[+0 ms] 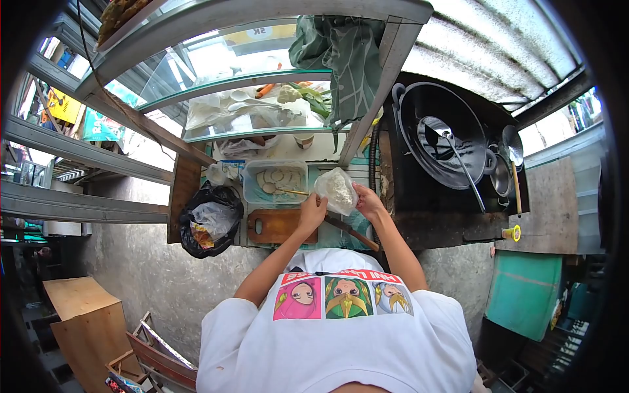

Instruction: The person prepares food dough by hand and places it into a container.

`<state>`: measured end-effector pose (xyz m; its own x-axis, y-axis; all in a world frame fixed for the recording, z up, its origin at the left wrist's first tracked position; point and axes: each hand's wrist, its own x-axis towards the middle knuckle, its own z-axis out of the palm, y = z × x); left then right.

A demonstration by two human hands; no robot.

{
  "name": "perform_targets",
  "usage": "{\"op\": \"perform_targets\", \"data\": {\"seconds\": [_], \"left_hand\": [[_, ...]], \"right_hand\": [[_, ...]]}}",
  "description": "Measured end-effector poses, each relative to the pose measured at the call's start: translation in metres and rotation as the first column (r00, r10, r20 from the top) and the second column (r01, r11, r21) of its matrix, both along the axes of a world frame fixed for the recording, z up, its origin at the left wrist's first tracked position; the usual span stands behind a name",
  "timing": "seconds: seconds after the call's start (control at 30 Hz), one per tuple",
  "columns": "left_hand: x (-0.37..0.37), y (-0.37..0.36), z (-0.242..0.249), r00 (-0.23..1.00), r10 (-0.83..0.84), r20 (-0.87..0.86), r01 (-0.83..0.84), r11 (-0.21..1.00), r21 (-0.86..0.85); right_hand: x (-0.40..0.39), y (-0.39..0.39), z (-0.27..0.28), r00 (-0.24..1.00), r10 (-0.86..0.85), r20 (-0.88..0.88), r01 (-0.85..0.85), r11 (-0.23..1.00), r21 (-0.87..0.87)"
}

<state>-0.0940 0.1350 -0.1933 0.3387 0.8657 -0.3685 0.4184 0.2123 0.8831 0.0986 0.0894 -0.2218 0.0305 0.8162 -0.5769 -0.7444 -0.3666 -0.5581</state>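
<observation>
In front of me a clear plastic bag of white powder (337,190) is held up between both hands. My left hand (313,211) has its fingers closed at the bag's lower left edge. On the other side, the fingers of my right hand (368,201) pinch the bag's right edge. Left of the bag stands a clear plastic tub (247,183) with a pale mixture in it and a utensil with a light handle (288,192). Below the tub lies a wooden cutting board (275,226). A knife (354,234) with a wooden handle lies under my hands, partly hidden.
A black plastic bag (209,219) with wrappers hangs at the left. To the right are a large dark wok (419,131), a ladle (513,145) and a smaller pan (501,175). A glass shelf (255,84) with vegetables and a grey-green cloth (344,65) are above.
</observation>
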Motion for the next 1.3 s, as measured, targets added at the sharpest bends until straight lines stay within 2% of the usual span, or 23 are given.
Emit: {"op": "perform_targets", "data": {"seconds": [0.1,0.23,0.3,0.47,0.53,0.57,0.6,0.63,0.7,0.8,0.9,1.0,1.07,1.1,1.17,1.2,1.27,1.3], "left_hand": [[0.000,0.006,0.002,0.992,-0.097,-0.081,0.104,0.991,0.081],[0.002,0.004,0.011,0.993,-0.084,-0.088,0.097,0.984,0.148],[0.006,0.008,0.014,0.987,-0.078,-0.139,0.121,0.936,0.332],[0.011,0.014,0.046,0.989,-0.050,-0.140,0.100,0.919,0.380],[0.012,0.018,0.045,0.988,-0.040,-0.147,0.098,0.906,0.412],[0.012,0.021,0.037,0.974,-0.050,-0.222,0.137,0.906,0.399],[0.011,0.022,0.029,0.953,-0.062,-0.295,0.177,0.907,0.382],[0.010,0.023,0.021,0.953,-0.065,-0.295,0.180,0.908,0.379],[0.011,0.027,0.015,0.902,-0.135,-0.409,0.294,0.887,0.357],[0.013,0.029,0.017,0.932,-0.124,-0.341,0.239,0.918,0.317],[0.014,0.031,0.024,0.933,-0.119,-0.339,0.228,0.925,0.303],[0.016,0.028,0.033,0.928,-0.160,-0.335,0.282,0.891,0.356],[0.020,0.030,0.031,0.914,-0.167,-0.370,0.312,0.871,0.378],[0.022,0.032,0.028,0.897,-0.175,-0.406,0.345,0.851,0.396],[0.027,0.038,0.015,0.906,-0.143,-0.398,0.316,0.854,0.413],[0.028,0.039,0.008,0.913,-0.113,-0.392,0.288,0.859,0.423],[0.027,0.046,0.003,0.935,-0.093,-0.343,0.260,0.837,0.481],[0.024,0.047,0.004,0.953,-0.075,-0.293,0.228,0.815,0.533]], "right_hand": [[0.000,-0.002,0.000,0.997,-0.076,-0.030,0.077,0.995,0.057],[0.005,-0.002,0.011,0.997,-0.075,-0.025,0.077,0.987,0.144],[0.003,-0.002,0.038,0.993,-0.096,0.067,0.085,0.985,0.153],[0.004,-0.010,0.059,0.985,-0.165,0.046,0.153,0.968,0.200],[0.001,-0.013,0.060,0.974,-0.209,0.081,0.195,0.968,0.159],[0.003,-0.013,0.051,0.974,-0.210,0.080,0.196,0.968,0.156],[0.005,-0.014,0.036,0.976,-0.126,0.176,0.113,0.990,0.079],[0.009,-0.016,0.021,0.964,-0.033,0.264,0.035,0.999,-0.005],[0.010,-0.017,0.018,0.960,-0.003,0.279,0.015,0.999,-0.042],[0.013,-0.017,0.015,0.949,0.014,0.315,0.011,0.997,-0.076],[0.016,-0.017,0.018,0.949,0.001,0.316,0.009,1.000,-0.030],[0.014,-0.012,0.029,0.921,0.028,0.389,0.013,0.995,-0.101],[0.011,-0.005,0.034,0.823,0.125,0.554,-0.011,0.979,-0.205],[0.008,-0.002,0.029,0.822,0.122,0.556,-0.009,0.979,-0.201],[0.003,0.003,0.013,0.619,0.042,0.785,-0.014,0.999,-0.042],[0.003,0.003,0.007,0.619,0.042,0.784,-0.013,0.999,-0.043],[0.006,0.006,0.004,0.214,0.012,0.977,-0.062,0.998,0.001],[0.007,0.006,0.007,0.214,0.012,0.977,-0.058,0.998,0.000]]}}
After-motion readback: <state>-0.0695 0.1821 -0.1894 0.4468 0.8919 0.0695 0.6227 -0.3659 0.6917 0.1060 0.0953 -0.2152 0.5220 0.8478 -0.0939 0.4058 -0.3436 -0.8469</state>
